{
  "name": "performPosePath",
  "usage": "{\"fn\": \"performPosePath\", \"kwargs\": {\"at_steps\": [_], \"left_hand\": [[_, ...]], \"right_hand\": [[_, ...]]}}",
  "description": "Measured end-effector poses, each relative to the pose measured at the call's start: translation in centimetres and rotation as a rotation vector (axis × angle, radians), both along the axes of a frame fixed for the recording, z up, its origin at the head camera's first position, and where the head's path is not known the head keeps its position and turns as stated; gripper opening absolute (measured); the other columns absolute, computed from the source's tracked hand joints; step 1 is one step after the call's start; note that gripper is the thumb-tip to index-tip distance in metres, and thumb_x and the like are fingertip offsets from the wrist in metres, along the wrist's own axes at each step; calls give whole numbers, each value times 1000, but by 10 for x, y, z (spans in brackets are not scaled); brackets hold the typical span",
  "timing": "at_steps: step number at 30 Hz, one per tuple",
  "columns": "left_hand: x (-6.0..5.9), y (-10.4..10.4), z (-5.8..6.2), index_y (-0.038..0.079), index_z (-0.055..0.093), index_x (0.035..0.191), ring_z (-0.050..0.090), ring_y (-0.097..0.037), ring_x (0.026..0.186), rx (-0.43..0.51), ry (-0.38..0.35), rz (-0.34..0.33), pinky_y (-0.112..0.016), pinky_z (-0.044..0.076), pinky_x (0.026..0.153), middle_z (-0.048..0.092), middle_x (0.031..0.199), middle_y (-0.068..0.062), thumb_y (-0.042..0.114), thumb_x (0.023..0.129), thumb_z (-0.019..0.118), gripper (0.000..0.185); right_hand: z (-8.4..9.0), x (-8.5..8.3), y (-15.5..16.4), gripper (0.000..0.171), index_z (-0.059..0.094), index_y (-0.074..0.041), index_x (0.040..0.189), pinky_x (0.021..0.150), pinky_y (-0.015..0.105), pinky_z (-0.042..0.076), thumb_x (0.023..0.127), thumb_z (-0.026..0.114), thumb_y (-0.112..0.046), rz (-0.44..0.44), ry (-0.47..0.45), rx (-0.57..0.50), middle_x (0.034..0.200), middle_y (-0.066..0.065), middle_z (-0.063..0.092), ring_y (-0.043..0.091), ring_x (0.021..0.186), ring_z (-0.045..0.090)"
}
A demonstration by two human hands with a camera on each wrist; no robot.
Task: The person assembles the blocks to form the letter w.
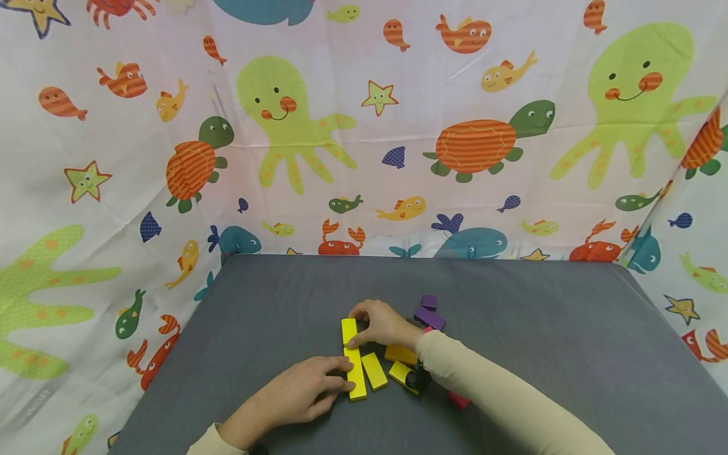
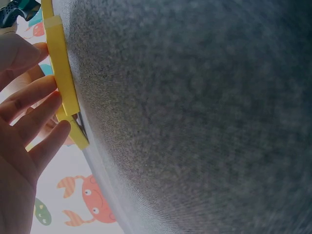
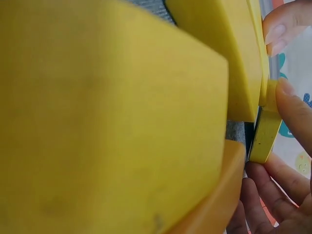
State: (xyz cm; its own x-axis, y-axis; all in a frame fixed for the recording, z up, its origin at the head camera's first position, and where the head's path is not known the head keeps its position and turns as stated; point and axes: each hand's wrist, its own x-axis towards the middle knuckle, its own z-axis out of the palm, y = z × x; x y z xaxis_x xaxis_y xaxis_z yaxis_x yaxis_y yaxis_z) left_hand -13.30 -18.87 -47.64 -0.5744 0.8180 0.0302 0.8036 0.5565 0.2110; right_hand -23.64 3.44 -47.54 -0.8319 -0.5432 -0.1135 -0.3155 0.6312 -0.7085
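Far yellow block lies left of the right hand, whose fingers pinch it; its long axis runs away from the person, end-on to the near yellow block; the left hand, fingers spread, touches that one without gripping; visible on the bench: four yellow blocks, one orange block, two purple blocks; red pieces part-hidden, uncountable.

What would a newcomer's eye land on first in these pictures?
Probably the sea-creature fabric hanging behind the gray table in the head view. Next, the row of yellow blocks mid-table, the left hand touching its near end, the right hand pinching its far end. In the right-wrist view, a yellow block looms large at left.
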Motion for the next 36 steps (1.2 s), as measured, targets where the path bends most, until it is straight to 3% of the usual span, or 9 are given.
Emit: {"fn": "performPosePath", "kwargs": {"at_steps": [18,36], "left_hand": [[0,0,1,34,64,129,58,-16,129,-2,1,5,-41,53,102,56,144,4,25,98,59,33],[0,1,0,33,66,126,59,-15,127,27,22,0,-39,54,101,58,141,3,24,97,60,31]], "right_hand": [[-5,0,-2,52,66,-17,117,94,37,49,73,86,-36,-4,25,7,113,2,63,18,102,50],[-6,1,-3,43,67,-16,114,88,32,45,78,83,-34,-20,51,-4,110,1,63,16,99,49]]}}
